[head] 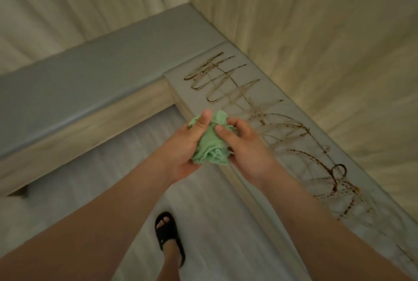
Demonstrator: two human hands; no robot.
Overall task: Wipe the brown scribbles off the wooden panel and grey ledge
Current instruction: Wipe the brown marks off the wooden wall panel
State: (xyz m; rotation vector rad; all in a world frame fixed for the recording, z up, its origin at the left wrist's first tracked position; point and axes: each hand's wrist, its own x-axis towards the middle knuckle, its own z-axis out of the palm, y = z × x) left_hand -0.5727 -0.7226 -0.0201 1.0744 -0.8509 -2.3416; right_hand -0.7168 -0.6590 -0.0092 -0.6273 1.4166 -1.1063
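Brown scribbles (291,122) lie beside the fingers (222,134) of both hands, clutching a green cloth (210,147).

Two hands: left hand (181,145), right hand (245,147). One green cloth (210,145). One black sandal (168,233). One grey ledge (267,90), many brown scribbles (226,81).

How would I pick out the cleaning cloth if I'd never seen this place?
Find the grey ledge that turns a corner below the pale wood-grain walls. Beside its brown scribbles, the left hand and right hand meet, gripping the cloth between them. It is the only green thing here, soft and crumpled.
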